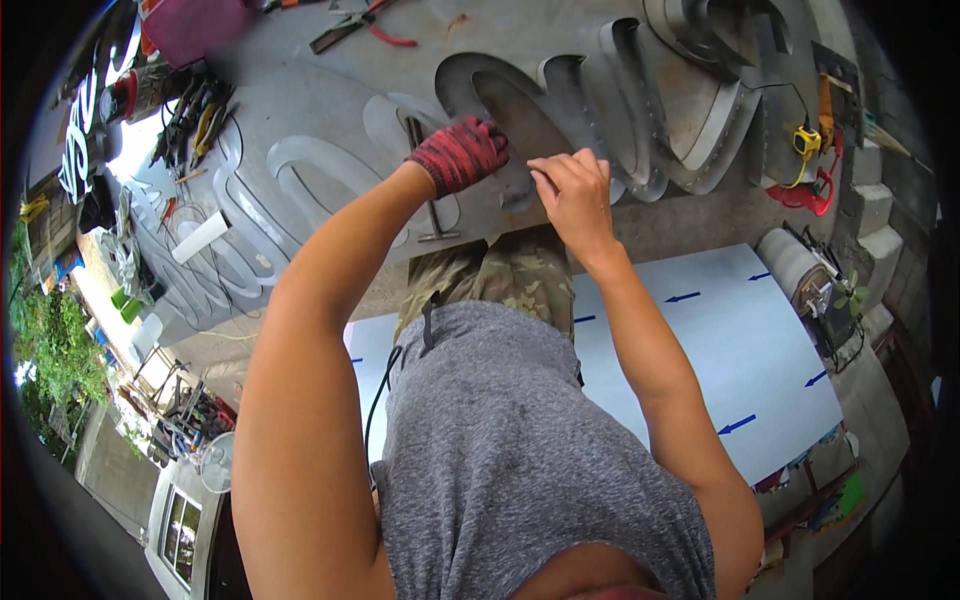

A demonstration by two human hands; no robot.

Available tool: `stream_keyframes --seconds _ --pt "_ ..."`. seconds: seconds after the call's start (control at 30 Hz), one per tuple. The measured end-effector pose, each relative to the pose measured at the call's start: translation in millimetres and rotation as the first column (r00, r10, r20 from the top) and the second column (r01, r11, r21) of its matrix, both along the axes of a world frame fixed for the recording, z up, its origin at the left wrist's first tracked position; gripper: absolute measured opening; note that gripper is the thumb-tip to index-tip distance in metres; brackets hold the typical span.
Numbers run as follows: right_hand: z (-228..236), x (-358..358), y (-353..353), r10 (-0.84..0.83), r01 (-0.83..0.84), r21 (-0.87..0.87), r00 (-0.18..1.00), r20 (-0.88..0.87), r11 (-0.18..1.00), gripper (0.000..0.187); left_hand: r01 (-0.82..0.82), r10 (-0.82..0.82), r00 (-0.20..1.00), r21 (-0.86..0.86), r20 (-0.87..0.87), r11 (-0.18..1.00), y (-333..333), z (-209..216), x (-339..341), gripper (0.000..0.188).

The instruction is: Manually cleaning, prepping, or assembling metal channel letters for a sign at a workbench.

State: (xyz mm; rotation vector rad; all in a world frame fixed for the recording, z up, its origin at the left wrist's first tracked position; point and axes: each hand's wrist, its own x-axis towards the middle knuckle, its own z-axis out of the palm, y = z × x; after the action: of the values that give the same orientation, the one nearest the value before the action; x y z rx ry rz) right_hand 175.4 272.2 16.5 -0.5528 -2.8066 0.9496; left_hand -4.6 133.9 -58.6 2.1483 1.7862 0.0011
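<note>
Two hands work close together over a grey metal table (545,30). The left hand (460,156), in a red and black glove, has its fingers curled in; whether it has hold of anything I cannot tell. The right hand (574,195) is bare, thumb and forefinger brought nearly together, the other fingers bent; anything tiny between the tips is too small to make out.

Just beyond the hands and off to the right stands the raised metal letter (625,100), its walls curving in loops. Whether the glove touches it is unclear. A T-shaped metal tool (437,236) lies partly behind the left wrist, its crossbar at the near edge of the table. Flat metal letters (305,148) spread to the left. Red-handled pliers (392,40) lie at the far side, and a yellow tape measure (806,142) sits far right. Near the person, a white sheet (740,350) bears blue arrows.
</note>
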Motion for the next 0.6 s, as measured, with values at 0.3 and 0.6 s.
stream_keyframes --seconds 0.3,0.6 --pt "22.5 -106.6 141.2 -0.457 0.362 -0.433 0.879 -0.137 0.826 0.018 -0.006 0.006 1.0 0.013 -0.01 1.0 -3.9 1.5 0.8 0.015" --pt "-75.1 -286.8 256.0 -0.552 0.356 -0.597 0.815 -0.178 0.719 0.039 0.003 0.002 0.998 -0.085 0.062 0.996 -4.1 -6.5 0.7 0.013"
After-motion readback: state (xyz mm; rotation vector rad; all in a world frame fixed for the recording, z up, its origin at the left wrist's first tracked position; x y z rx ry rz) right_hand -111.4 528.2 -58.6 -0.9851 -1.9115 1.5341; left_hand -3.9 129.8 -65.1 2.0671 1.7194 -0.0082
